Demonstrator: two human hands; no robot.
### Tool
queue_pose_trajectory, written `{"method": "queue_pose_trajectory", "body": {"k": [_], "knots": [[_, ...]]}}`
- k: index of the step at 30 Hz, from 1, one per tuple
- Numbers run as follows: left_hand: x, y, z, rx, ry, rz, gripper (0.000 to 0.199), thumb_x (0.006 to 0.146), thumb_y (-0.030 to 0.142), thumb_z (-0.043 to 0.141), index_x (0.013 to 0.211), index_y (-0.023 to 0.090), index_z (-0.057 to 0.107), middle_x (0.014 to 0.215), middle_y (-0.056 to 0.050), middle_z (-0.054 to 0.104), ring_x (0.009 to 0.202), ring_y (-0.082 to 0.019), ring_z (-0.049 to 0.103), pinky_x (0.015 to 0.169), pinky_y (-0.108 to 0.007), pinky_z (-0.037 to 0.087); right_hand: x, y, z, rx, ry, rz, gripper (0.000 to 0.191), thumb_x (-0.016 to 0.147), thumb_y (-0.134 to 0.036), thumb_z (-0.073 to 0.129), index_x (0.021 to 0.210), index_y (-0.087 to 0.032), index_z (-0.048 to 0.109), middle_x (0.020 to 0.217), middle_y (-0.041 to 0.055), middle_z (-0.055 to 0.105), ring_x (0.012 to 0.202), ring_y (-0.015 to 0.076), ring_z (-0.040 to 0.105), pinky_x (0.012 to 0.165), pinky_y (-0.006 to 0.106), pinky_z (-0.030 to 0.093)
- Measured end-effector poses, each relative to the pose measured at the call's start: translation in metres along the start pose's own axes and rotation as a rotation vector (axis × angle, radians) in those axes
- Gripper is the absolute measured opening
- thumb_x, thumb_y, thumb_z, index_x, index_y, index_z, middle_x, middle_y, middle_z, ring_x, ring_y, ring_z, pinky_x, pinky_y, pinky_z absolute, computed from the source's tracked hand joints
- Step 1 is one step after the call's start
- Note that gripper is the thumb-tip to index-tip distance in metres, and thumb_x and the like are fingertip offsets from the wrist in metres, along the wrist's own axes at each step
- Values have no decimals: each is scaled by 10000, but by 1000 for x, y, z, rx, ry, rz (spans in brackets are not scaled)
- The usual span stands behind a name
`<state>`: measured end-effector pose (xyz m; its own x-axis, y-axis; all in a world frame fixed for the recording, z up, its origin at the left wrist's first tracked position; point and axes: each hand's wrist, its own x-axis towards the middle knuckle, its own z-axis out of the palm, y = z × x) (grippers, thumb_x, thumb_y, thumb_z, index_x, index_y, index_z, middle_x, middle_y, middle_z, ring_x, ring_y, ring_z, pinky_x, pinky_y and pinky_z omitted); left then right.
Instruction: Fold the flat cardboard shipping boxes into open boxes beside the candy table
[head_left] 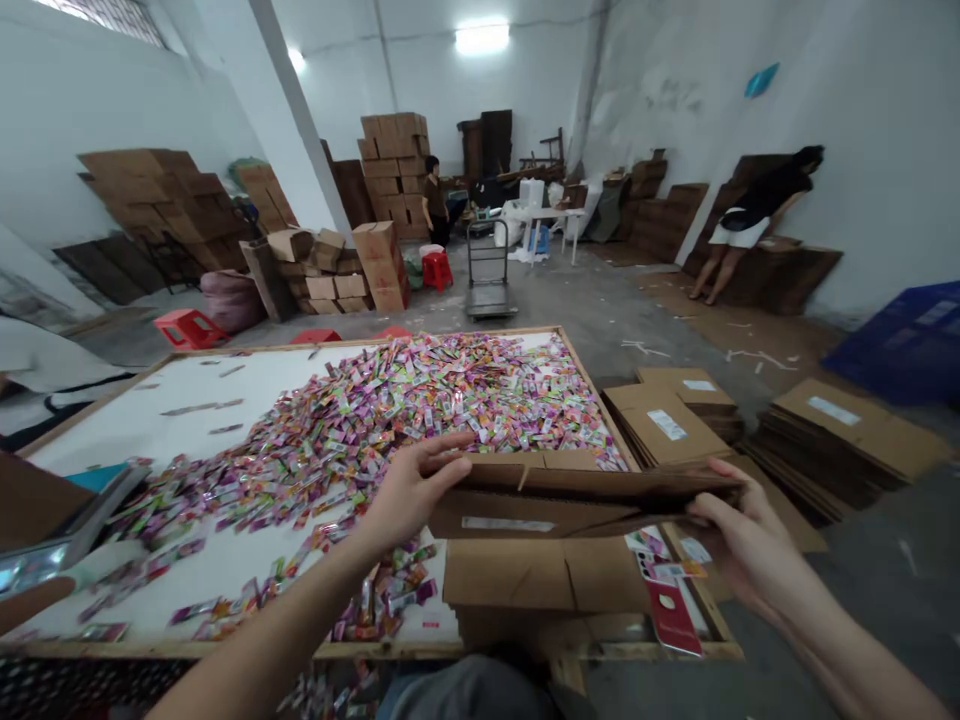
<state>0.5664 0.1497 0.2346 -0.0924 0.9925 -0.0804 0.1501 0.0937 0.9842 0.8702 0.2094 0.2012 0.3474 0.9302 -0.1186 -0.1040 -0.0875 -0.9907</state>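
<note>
A partly folded cardboard box [570, 492] with a white label spans the space between my two hands, above the table's near right part. My left hand [420, 485] grips its left end, thumb along the upper edge. The right end is pinched by my right hand [739, 515], thumb on the near side. Under the box sits a stack of flat cardboard boxes [517, 575] at the table edge. Just right of that stack lies a red phone [673, 610]. A large heap of small colourful packets [435, 385] covers much of the white tabletop beyond my hands.
A wooden rim [592, 395] edges the table. Stacks of flattened cartons [847, 430] stand on the floor at right. Another person's hand [37, 600] shows at far left. A platform trolley [489, 290] and two people are farther back.
</note>
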Motion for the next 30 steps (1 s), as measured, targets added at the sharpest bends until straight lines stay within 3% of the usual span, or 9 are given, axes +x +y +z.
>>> {"method": "queue_pose_trajectory", "body": {"k": [3,8,11,14,17,20,22,26,30], "knots": [[-2,4,1,106,-228,-39,417,662,426,657,1000,197,741,948,-78,747,879,-285,673,800,-390,503,7,-1,6,42,98,59,579,388,-212,608,935,-283,432,839,-30,513,654,129,485,457,199,421],[-1,-9,1,138,-32,-50,285,617,448,663,738,216,773,729,-48,745,736,-262,662,716,-350,510,10,11,15,25,17,85,646,407,-202,569,1034,-282,437,837,-29,515,681,145,500,495,223,445],[-7,-18,0,165,-209,-100,286,664,452,626,711,208,767,677,-39,725,664,-238,639,617,-303,488,14,18,18,49,31,96,711,421,-211,587,1108,-287,425,889,-15,525,747,163,531,566,246,488],[-11,-25,2,149,-326,-127,277,683,399,617,826,220,772,792,-37,745,766,-246,654,689,-314,492,18,18,23,17,41,53,755,434,-212,592,1167,-281,428,1045,24,526,883,201,558,721,299,523],[1,-29,-3,92,-112,-149,277,603,419,661,743,201,759,677,-48,719,675,-248,637,624,-331,495,4,17,27,-64,-90,16,793,459,-195,559,1237,-268,423,1128,52,558,982,249,570,829,375,519],[18,-25,-12,-35,149,-167,310,496,418,704,707,192,720,611,-33,682,628,-240,622,626,-338,495,-22,19,29,-169,-514,-70,778,471,-149,546,1238,-269,497,1206,42,592,1071,267,560,875,389,505],[24,-19,-18,-71,178,-134,354,491,412,702,767,191,707,676,-28,695,674,-249,636,687,-351,500,-29,19,29,-171,-680,-65,775,472,-130,515,1232,-279,540,1220,20,609,1039,250,585,827,359,519],[25,-15,-17,34,-3,-61,318,550,349,677,826,194,712,793,-46,713,829,-280,653,769,-337,493,3,22,26,-66,-550,108,890,463,-142,487,1333,-324,460,1116,-3,671,787,195,631,611,281,515],[21,-24,6,252,73,61,306,647,333,633,903,189,720,917,-121,723,951,-318,648,889,-383,452,39,40,27,-52,-550,34,783,566,-277,581,1336,-325,450,1157,0,655,948,221,633,807,376,522]]}}
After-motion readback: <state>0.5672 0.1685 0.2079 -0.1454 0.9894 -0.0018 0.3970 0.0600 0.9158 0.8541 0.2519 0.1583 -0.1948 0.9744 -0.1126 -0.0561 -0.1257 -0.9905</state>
